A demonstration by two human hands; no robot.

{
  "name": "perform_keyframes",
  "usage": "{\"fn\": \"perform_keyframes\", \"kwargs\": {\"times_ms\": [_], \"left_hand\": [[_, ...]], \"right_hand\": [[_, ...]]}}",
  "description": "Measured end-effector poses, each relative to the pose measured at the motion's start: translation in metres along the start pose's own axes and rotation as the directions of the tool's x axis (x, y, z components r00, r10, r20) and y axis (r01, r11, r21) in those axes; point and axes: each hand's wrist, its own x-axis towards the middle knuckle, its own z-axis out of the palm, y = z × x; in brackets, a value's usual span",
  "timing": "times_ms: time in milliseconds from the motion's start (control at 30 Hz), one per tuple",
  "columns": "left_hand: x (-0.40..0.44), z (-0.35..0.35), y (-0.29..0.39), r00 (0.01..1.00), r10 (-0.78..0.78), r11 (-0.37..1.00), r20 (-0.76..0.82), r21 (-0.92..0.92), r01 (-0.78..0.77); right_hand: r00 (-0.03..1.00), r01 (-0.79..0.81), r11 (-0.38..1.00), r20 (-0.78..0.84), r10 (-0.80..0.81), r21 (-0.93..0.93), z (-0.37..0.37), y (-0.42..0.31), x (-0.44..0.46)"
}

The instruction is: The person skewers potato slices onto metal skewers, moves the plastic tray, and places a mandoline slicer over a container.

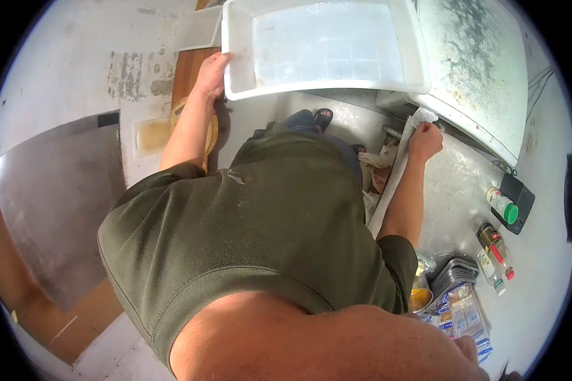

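A large white plastic tub (327,84) spans the top of the head view, tilted so that its inside shows. My left hand (215,75) is closed on the tub's left rim. Beyond the tub's right corner, my right hand (425,141) has its fingers pinched on a small whitish, crumpled piece (422,117). That piece lies at the edge of the metal counter (454,190), just below a white appliance (476,70). What it is made of is too small to tell.
Bottles (491,254), a green-capped container (502,205) on a black device (517,216), stacked dark trays (452,274) and blue-white packets (465,314) lie on the right. Another white bin (200,28) stands upper left. Plastic bags (378,162) hang below the counter edge.
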Motion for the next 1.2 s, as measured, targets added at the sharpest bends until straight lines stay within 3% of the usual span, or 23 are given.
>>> {"fn": "perform_keyframes", "kwargs": {"times_ms": [100,233,333,367,467,567,800,833,933,967,1067,1100,1133,1200], "left_hand": [[0.011,-0.002,-0.001,0.999,-0.021,0.999,0.025,0.043,0.020],[0.014,0.030,-0.003,0.997,-0.009,0.995,0.076,0.097,0.002],[0.016,0.076,-0.003,0.973,-0.044,0.988,0.225,0.155,0.009],[0.020,0.092,-0.004,0.963,-0.053,0.984,0.265,0.181,0.005],[0.021,0.148,-0.007,0.920,-0.098,0.963,0.380,0.270,-0.009],[0.033,0.207,-0.018,0.862,-0.128,0.914,0.490,0.396,-0.090],[0.014,0.347,-0.046,0.656,-0.274,0.687,0.703,0.620,-0.378],[0.019,0.361,-0.058,0.629,-0.276,0.697,0.727,0.602,-0.389],[0.023,0.406,-0.074,0.632,-0.358,0.496,0.687,0.713,-0.495],[0.021,0.417,-0.082,0.595,-0.343,0.517,0.727,0.674,-0.527],[0.024,0.446,-0.122,0.505,-0.144,0.623,0.851,0.475,-0.622],[0.025,0.454,-0.129,0.499,-0.164,0.577,0.851,0.494,-0.651],[0.022,0.459,-0.137,0.390,0.101,0.447,0.915,0.309,-0.839],[-0.003,0.467,-0.145,-0.020,0.526,0.010,0.850,-0.030,-1.000]], "right_hand": [[0.999,-0.045,0.956,-0.004,0.048,0.291,0.009,0.008,-0.012],[0.941,-0.311,0.776,0.063,0.332,0.549,-0.008,0.011,-0.046],[0.814,-0.485,0.397,0.235,0.531,0.780,-0.026,0.028,-0.089],[0.828,-0.455,0.343,0.249,0.502,0.822,-0.025,0.048,-0.106],[0.721,-0.432,-0.057,0.383,0.577,0.900,-0.052,0.079,-0.160],[0.576,-0.327,-0.255,0.406,0.709,0.910,-0.085,0.100,-0.218],[0.500,0.136,-0.340,0.231,0.834,0.931,-0.107,0.134,-0.355],[0.440,0.209,-0.300,0.184,0.879,0.931,-0.107,0.130,-0.371],[0.317,0.278,-0.252,0.159,0.935,0.927,-0.109,0.101,-0.402],[0.287,0.303,-0.230,0.142,0.948,0.925,-0.107,0.090,-0.412],[0.169,0.366,-0.148,0.091,0.981,0.919,-0.101,0.047,-0.442],[0.104,0.363,-0.127,0.095,0.990,0.923,-0.106,0.026,-0.441],[0.055,0.340,-0.130,0.118,0.992,0.931,-0.106,0.006,-0.444],[-0.040,0.298,-0.143,0.162,0.986,0.944,-0.107,-0.032,-0.448]]}}
